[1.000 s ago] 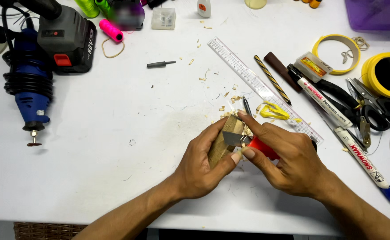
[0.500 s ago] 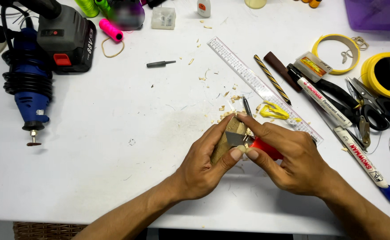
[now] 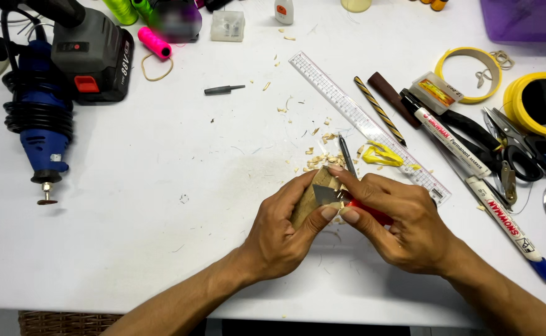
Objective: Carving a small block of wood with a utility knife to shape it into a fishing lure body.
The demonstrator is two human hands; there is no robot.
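My left hand (image 3: 282, 230) grips a small block of pale wood (image 3: 307, 199) just above the white table (image 3: 161, 186). My right hand (image 3: 403, 221) holds a red-handled knife (image 3: 372, 213); its short metal blade (image 3: 324, 195) lies against the top of the wood, with my left thumb pressed behind it. Wood shavings (image 3: 319, 158) lie scattered on the table just beyond both hands.
A clear ruler (image 3: 366, 124), a pencil (image 3: 346, 154) and yellow scraps (image 3: 382, 155) lie behind the hands. Markers (image 3: 466, 149), pliers, scissors (image 3: 522, 155) and yellow tape rolls (image 3: 537, 102) fill the right side. A blue rotary tool (image 3: 40, 134) and a grey battery pack (image 3: 92, 56) sit at left.
The blade has shifted slightly across the top of the wood, and my left thumb has pushed closer against it. Both hands stay in the same spot.
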